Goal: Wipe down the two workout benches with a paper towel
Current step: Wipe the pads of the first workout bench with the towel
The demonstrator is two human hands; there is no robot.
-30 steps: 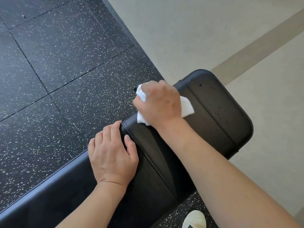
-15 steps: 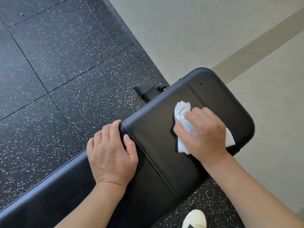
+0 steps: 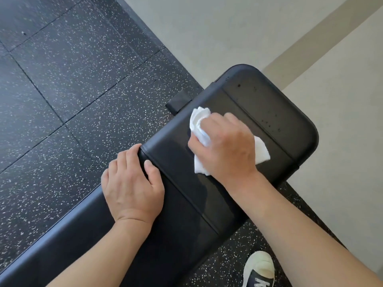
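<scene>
A black padded workout bench [image 3: 275, 104] runs from the lower left to the upper right, ending in a rounded seat pad. My right hand [image 3: 226, 146] grips a crumpled white paper towel [image 3: 200, 125] and presses it onto the middle of the seat pad. Part of the towel sticks out at the hand's right side. My left hand [image 3: 132, 183] rests on the bench's near-left edge, at the seam between the two pads, with its fingers curled over the edge. Small droplets dot the far end of the pad. Only one bench is in view.
Black speckled rubber floor tiles [image 3: 62, 90] lie to the left of the bench. Pale smooth flooring [image 3: 342, 141] lies to the right and beyond. A black bench foot [image 3: 178, 102] pokes out at the left side. My white-toed shoe [image 3: 259, 270] stands at the bottom right.
My right hand swept the towel from the pad's left edge to its right side, then back toward the middle. My left hand stayed on the bench edge.
</scene>
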